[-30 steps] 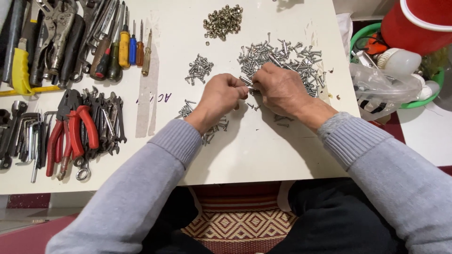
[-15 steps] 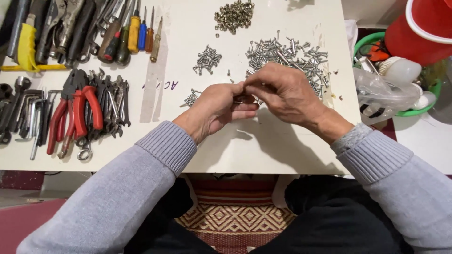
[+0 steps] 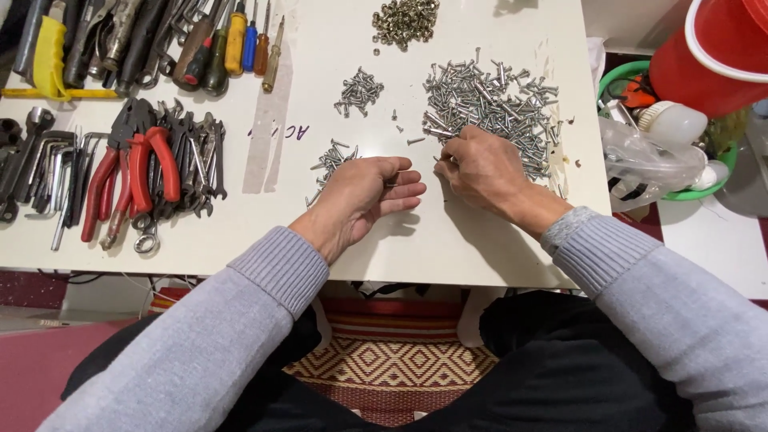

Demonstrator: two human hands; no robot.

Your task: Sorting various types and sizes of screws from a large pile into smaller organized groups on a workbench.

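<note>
White counter (image 3: 480,248) above a patterned floor mat (image 3: 392,364) seen at bottom centre. At right, a green basket (image 3: 612,76) holds a white bulb (image 3: 672,122) and clear plastic; a red bucket (image 3: 704,56) stands beside it. Right hand (image 3: 484,170), at centre, pinches at the lower edge of the large screw pile (image 3: 488,96); whether its grip encloses a screw cannot be told. Left hand (image 3: 364,196), half-curled and palm inward, lies beside a small screw heap (image 3: 332,158). Red-handled pliers (image 3: 132,172) lie at left.

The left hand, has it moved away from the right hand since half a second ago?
Yes. The left hand has drawn apart from the right hand, leftward toward the small screw pile; the right stays at the big screw pile.
</note>
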